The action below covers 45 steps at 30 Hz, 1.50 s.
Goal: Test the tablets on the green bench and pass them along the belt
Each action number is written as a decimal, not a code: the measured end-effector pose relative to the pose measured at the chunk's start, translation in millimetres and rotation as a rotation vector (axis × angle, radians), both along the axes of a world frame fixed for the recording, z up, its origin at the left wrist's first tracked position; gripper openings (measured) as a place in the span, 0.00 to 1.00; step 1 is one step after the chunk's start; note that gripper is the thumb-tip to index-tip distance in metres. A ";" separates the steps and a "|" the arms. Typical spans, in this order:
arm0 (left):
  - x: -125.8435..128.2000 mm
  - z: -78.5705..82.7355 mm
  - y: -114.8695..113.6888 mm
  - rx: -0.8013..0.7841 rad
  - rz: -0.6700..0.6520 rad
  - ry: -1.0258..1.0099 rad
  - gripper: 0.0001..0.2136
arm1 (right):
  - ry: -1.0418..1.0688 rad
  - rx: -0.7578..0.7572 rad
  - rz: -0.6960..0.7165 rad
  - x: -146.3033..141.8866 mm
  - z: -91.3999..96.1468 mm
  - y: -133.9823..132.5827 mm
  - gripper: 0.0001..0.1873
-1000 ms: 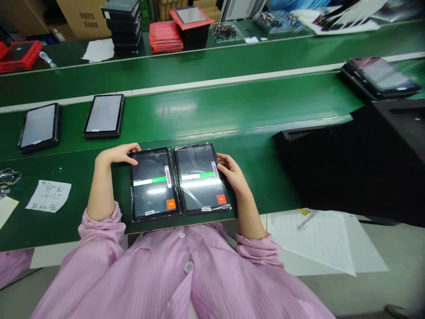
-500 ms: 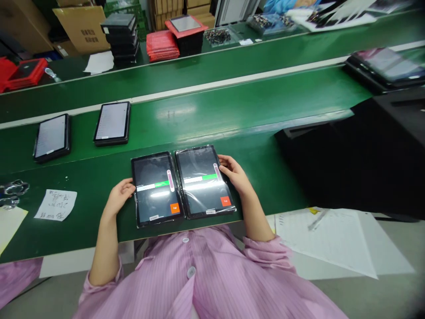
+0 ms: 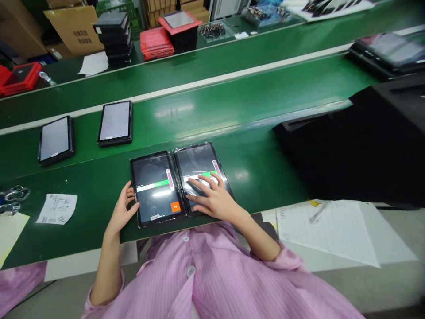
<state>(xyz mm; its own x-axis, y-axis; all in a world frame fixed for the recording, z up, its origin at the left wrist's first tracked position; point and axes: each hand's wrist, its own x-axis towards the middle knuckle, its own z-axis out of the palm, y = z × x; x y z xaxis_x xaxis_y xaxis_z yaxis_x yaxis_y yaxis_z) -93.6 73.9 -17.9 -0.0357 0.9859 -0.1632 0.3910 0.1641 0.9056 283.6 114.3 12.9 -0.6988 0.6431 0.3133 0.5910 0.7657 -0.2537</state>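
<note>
Two black tablets in clear wrap lie side by side on the green bench in front of me. The left tablet (image 3: 155, 188) shows a green bar and an orange button. My left hand (image 3: 123, 209) rests against its left edge with the fingers loosely apart. My right hand (image 3: 212, 198) lies flat on the screen of the right tablet (image 3: 195, 164), fingers spread, covering its lower half.
Two more tablets (image 3: 115, 122) (image 3: 55, 139) lie on the green conveyor (image 3: 252, 95) behind. A handwritten note (image 3: 57, 208) sits at the left, white papers (image 3: 335, 230) at the right. A black box (image 3: 352, 146) fills the right side. Red and black trays (image 3: 156, 42) are stacked at the back.
My right hand left the right tablet's side edge and now lies flat on its screen. My left hand slid down the left tablet's edge from the top corner.
</note>
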 end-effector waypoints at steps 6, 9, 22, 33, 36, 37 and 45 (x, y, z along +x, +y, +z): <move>32.7 36.2 34.9 0.194 -0.196 0.622 0.52 | 0.167 -0.132 -0.253 21.3 -0.1 45.7 0.11; 58.3 57.4 74.6 0.262 -0.406 0.845 0.45 | 0.415 -0.238 -0.518 28.1 -14.4 88.3 0.22; 115.8 54.0 148.9 0.385 -0.642 1.075 0.29 | 1.056 -0.717 -0.689 41.5 -56.0 126.8 0.20; 123.8 55.9 148.3 0.356 -0.602 1.055 0.22 | 1.004 -0.688 -0.750 42.3 -63.6 125.9 0.18; 119.2 58.4 149.8 0.333 -0.616 1.004 0.22 | 0.994 -0.684 -0.760 42.2 -62.1 123.9 0.17; 117.8 59.1 150.2 0.328 -0.621 0.990 0.22 | 0.996 -0.697 -0.757 42.3 -61.5 123.0 0.17; 115.3 63.1 150.6 0.276 -0.656 0.982 0.22 | 1.016 -0.718 -0.762 37.8 -58.6 123.6 0.20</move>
